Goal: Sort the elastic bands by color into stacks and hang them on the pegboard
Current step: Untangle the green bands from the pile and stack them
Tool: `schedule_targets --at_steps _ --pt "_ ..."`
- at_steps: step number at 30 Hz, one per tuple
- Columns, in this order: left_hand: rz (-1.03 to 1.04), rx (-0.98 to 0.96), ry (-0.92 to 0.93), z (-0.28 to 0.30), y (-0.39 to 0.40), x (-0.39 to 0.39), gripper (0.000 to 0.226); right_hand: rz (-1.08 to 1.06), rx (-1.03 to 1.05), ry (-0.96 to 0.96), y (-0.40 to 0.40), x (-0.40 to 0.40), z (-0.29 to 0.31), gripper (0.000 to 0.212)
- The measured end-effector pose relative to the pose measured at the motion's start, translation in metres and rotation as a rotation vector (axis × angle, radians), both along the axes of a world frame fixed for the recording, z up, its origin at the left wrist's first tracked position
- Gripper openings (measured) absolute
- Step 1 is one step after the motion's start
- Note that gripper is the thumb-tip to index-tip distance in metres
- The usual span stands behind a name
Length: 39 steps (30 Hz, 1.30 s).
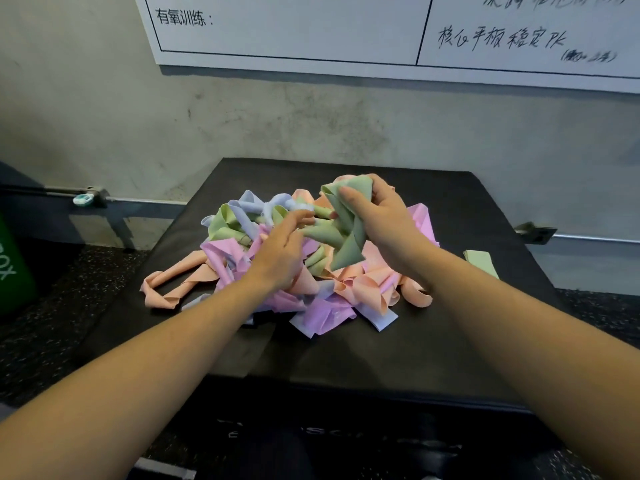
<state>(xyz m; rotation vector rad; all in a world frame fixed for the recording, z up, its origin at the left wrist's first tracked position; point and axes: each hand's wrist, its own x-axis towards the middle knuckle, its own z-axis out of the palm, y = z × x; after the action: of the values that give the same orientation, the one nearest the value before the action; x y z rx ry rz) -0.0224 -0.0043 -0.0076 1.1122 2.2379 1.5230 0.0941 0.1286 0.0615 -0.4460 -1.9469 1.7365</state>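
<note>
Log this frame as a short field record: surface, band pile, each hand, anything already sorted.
surface: black padded box top against a grey wall
pile: tangled elastic bands in green, pink, peach and pale blue, unsorted
right hand: grips a green band lifted above the pile
left hand: fingers relaxed, reaching to the same green band
sorted so far: one flat green band lying apart at the right edge
pegboard: not in view

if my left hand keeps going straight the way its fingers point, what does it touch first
Most likely the green band that your right hand grips. Your left hand points up and to the right, fingertips about touching its lower fold. Depth is unclear from this single view.
</note>
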Motion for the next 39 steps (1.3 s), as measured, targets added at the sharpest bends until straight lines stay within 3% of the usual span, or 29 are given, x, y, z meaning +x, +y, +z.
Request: schedule_targets --at_steps 4,9,12,14,18,23,26,29,32,35,39 --pt "-0.103 0.303 -0.238 0.021 -0.004 0.029 0.034 0.023 -0.107 0.001 -0.006 0.017 0.005 0.016" --pt "-0.23 0.323 -0.531 0.044 -0.009 0.064 0.029 0.032 -0.146 -0.003 -0.012 0.041 -0.003 0.025" --pt "-0.192 0.174 -0.386 0.042 -0.009 0.085 0.026 0.042 -0.14 -0.032 -0.016 0.058 -0.011 0.022" --pt "-0.122 0.171 -0.326 0.035 -0.009 0.1 0.024 0.049 -0.135 -0.049 -0.02 0.07 -0.016 0.022" --pt "-0.093 0.276 -0.438 0.022 -0.014 0.128 0.023 0.059 -0.124 -0.09 -0.021 0.097 -0.028 0.04" --pt "-0.079 0.225 -0.513 0.016 -0.02 0.15 0.018 0.12 -0.034 -0.089 -0.019 0.131 -0.04 0.071" --pt "-0.091 0.18 -0.522 0.018 -0.023 0.156 0.019 0.057 0.165 -0.098 -0.02 0.149 -0.043 0.039" --pt "-0.129 0.137 -0.502 0.021 -0.029 0.161 0.017 -0.014 0.133 -0.126 -0.019 0.166 -0.042 0.016" --pt "-0.18 0.122 -0.529 0.022 -0.034 0.167 0.022 -0.02 0.105 -0.205 -0.019 0.182 -0.039 0.021" --pt "-0.251 0.084 -0.528 0.022 -0.039 0.175 0.029 -0.055 -0.111 -0.192 -0.025 0.194 -0.04 0.024" --pt "-0.343 0.062 -0.493 0.022 -0.048 0.193 0.034 -0.052 -0.245 -0.177 -0.032 0.211 -0.044 0.017"
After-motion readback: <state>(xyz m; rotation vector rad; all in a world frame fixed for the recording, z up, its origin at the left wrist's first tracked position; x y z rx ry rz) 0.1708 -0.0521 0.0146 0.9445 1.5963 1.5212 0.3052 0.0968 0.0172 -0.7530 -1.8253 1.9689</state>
